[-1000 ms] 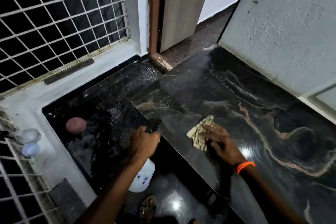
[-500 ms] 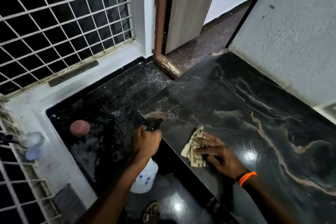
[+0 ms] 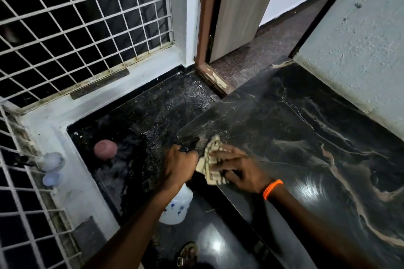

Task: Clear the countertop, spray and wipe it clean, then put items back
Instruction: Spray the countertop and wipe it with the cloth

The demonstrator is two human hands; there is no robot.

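A black marble countertop [image 3: 310,137] with pale veins fills the right half of the head view. My right hand [image 3: 238,168], with an orange band at the wrist, presses a beige checked cloth [image 3: 211,165] flat on the counter near its front left corner. My left hand [image 3: 180,165] grips the black trigger head of a white spray bottle [image 3: 177,207], which hangs just off the counter's left edge, above the lower floor. The two hands are nearly touching.
Below and left lies a wet, dark sunken floor [image 3: 140,129] with a pink round object [image 3: 105,149] on it. White window grilles [image 3: 83,19] stand behind and at left. A half-open door [image 3: 236,6] is at the back. A sandalled foot [image 3: 187,254] shows below.
My right hand has slid the cloth leftward across the counter toward its left corner, close to my left hand. The spray bottle stays in my left hand.
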